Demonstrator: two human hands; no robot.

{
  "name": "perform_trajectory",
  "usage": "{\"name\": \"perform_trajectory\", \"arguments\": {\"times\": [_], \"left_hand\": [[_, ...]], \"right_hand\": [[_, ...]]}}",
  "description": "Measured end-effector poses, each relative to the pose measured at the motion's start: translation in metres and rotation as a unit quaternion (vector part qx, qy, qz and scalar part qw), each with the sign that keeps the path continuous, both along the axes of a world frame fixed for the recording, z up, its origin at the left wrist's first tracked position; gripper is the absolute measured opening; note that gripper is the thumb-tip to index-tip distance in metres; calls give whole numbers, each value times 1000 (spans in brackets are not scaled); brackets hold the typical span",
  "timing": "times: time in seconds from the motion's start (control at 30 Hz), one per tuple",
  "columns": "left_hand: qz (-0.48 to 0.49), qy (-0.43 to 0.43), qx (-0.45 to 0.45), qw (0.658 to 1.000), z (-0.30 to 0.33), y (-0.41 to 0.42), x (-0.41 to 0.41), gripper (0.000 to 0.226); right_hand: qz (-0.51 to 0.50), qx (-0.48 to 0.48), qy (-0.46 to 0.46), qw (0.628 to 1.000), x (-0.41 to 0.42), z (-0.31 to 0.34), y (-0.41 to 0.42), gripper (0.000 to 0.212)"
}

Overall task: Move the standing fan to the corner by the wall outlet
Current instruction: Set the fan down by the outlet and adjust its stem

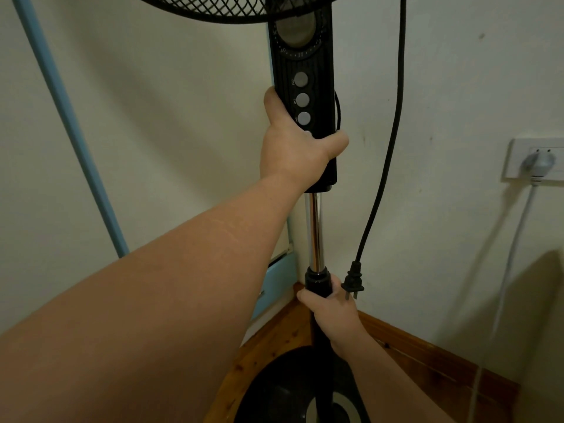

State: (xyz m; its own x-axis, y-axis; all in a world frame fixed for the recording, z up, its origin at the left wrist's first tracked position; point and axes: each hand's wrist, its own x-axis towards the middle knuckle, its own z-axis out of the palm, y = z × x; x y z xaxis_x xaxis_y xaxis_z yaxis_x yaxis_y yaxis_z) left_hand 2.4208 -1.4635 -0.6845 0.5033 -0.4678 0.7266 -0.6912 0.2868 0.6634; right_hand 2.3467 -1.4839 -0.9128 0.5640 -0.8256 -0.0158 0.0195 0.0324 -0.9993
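Observation:
The black standing fan stands upright in the room's corner, its round base over the wooden floor. My left hand grips the control column just below the grey speed buttons. My right hand grips the black collar where the chrome pole enters the lower tube. The fan's black cord hangs loose to the right, its plug dangling unplugged beside my right hand. The wall outlet sits on the right wall with a grey plug in it.
A white cable drops from the outlet towards the floor. A light blue frame leans along the left wall. Cream walls meet just behind the fan pole. A wooden skirting runs along the right wall.

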Motion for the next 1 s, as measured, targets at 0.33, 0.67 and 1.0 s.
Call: {"name": "perform_trajectory", "arguments": {"times": [0.33, 0.67, 1.0], "left_hand": [[-2, 3, -3, 1000, -3, -1, 0, 96], [5, 3, 6, 1000, -6, -1, 0, 99], [13, -1, 5, 1000, -10, -1, 1, 98]], "right_hand": [[-2, -8, -6, 1000, -1, -1, -1, 32], [-1, -20, 1, 1000, 1, -3, -1, 33], [-5, -24, -1, 1000, 2, -2, -1, 27]]}}
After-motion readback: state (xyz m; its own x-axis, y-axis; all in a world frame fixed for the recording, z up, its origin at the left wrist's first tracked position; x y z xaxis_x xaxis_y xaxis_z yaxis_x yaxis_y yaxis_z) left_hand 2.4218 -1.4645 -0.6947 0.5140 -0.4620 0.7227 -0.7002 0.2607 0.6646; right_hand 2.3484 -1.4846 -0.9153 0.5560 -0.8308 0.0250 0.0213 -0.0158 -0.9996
